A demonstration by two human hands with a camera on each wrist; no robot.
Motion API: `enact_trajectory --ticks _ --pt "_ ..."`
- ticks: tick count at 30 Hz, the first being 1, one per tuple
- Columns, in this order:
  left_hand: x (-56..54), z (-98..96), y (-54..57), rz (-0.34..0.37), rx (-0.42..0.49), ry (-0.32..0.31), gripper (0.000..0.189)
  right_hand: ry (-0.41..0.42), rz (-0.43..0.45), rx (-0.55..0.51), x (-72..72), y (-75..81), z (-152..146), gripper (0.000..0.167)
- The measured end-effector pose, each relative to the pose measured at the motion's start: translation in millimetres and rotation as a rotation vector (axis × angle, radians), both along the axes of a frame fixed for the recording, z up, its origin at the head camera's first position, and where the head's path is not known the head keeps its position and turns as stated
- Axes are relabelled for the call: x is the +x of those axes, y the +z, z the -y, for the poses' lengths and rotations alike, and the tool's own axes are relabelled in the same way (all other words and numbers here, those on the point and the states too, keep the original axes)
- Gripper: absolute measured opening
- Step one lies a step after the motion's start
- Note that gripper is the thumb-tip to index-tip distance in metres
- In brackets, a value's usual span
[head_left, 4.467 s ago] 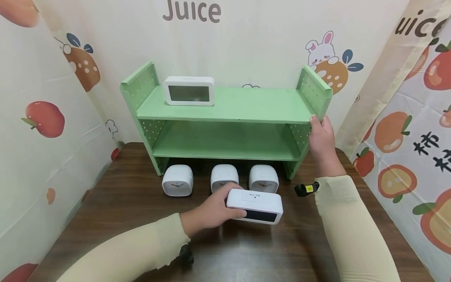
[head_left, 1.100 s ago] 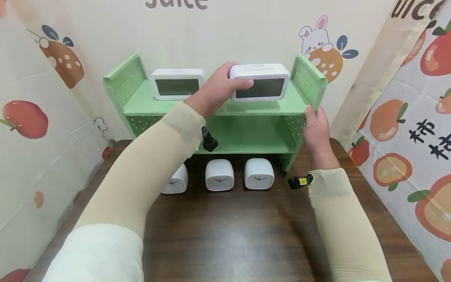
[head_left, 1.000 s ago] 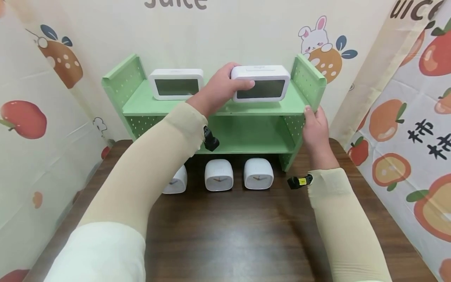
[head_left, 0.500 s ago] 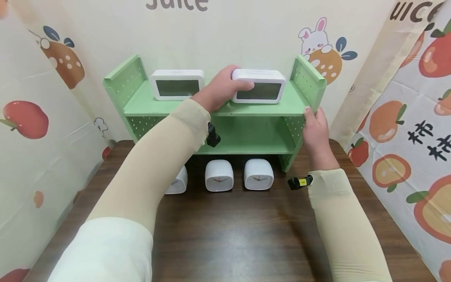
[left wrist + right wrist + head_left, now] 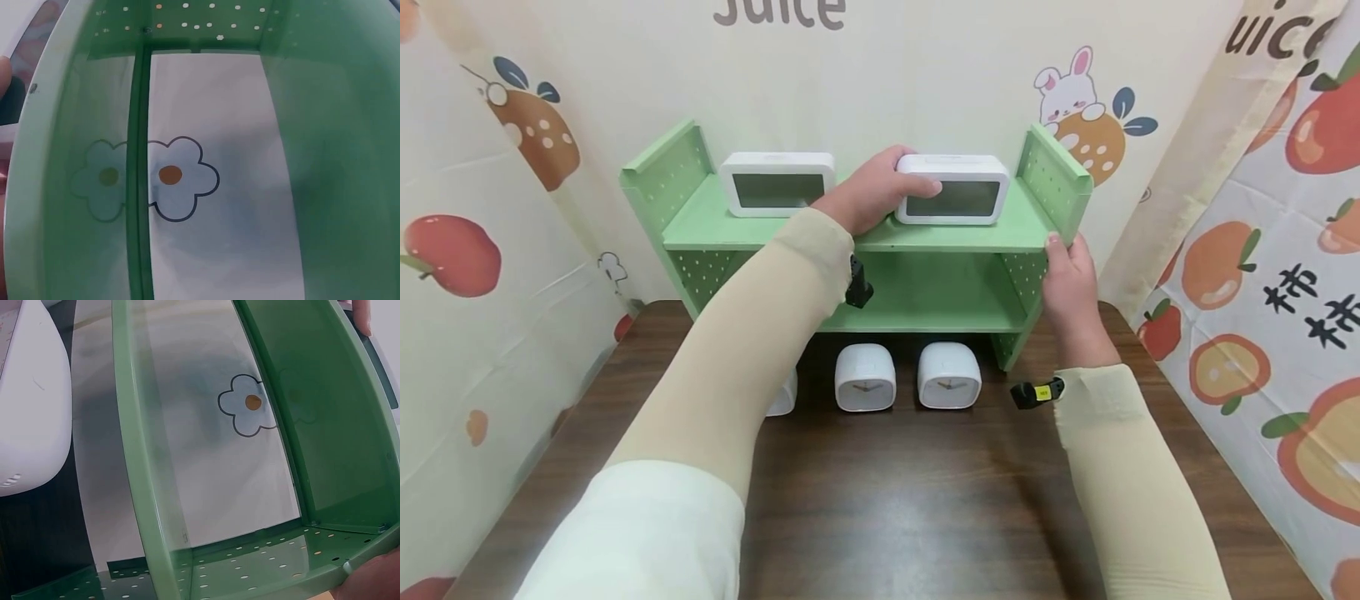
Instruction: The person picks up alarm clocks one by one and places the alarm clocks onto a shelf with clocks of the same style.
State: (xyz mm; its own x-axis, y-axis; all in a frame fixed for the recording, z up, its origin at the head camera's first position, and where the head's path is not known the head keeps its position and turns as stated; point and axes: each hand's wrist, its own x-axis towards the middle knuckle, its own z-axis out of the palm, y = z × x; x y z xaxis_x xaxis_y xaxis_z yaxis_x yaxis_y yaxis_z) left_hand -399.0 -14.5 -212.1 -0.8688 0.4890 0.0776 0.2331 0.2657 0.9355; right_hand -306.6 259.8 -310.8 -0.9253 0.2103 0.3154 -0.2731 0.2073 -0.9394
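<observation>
My left hand [image 5: 880, 192] grips the left end of a white digital alarm clock [image 5: 955, 200], thumb across its dark screen. The clock stands upright on the top level of a green two-tier shelf rack [image 5: 842, 327], right of centre. A matching digital clock [image 5: 777, 185] stands to its left on that level. My right hand [image 5: 1070, 279] holds the front edge of the rack's right side panel, thumb in front; the right wrist view shows this hand [image 5: 375, 578] at the panel's corner. Part of the left hand's thumb [image 5: 361, 317] shows there too.
Below the rack, on the dark wooden table [image 5: 880, 500], stand three white rounded analog clocks, among them a middle one [image 5: 865, 379] and a right one [image 5: 949, 377]. My left forearm partly covers the leftmost [image 5: 784, 396]. Fruit-printed curtains [image 5: 1247, 333] hang behind and beside the table.
My left hand has carried the digital clock from over the table up to the top shelf and lowered it there. My right hand stays on the rack's side panel.
</observation>
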Motion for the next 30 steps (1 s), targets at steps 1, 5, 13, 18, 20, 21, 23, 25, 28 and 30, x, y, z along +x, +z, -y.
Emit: enact_trajectory --ticks 1,5,13,18,20,21,23,25,28,30 --pt "-0.2 -0.4 -0.1 0.009 0.014 0.002 0.051 -0.001 -0.004 -0.001 0.3 -0.2 0.2 0.052" --pt "0.5 -1.0 -0.6 0.029 0.058 0.023 0.052 -0.004 -0.009 -0.005 0.7 -1.0 0.9 0.052" --pt "1.3 -1.7 -1.4 -0.014 -0.008 0.067 0.054 -0.011 -0.016 -0.015 -0.7 -1.0 2.3 0.051" --pt "2.6 -1.8 -1.5 -0.012 0.015 0.075 0.054 -0.009 -0.024 -0.013 -0.7 -0.7 3.1 0.051" --pt "3.5 -1.2 -1.4 -0.004 0.037 0.077 0.057 -0.013 -0.021 -0.011 -0.3 -1.1 3.2 0.051" --pt "4.3 -0.4 -1.4 0.000 0.052 0.080 0.058 -0.012 -0.021 -0.010 -0.1 -1.3 3.4 0.051" --pt "5.7 2.3 -1.1 0.002 0.073 0.093 0.063 -0.009 -0.025 -0.012 0.1 -1.7 3.8 0.051" --pt "7.2 5.9 -0.4 -0.007 0.082 0.107 0.066 -0.003 -0.025 -0.011 0.1 -1.7 3.9 0.052" --pt "10.3 11.5 0.8 -0.044 0.068 0.116 0.067 -0.010 -0.011 -0.008 0.4 -1.2 3.2 0.052" --pt "13.0 13.8 1.5 -0.066 0.053 0.116 0.070 -0.025 0.006 -0.005 0.8 -0.5 1.7 0.053"
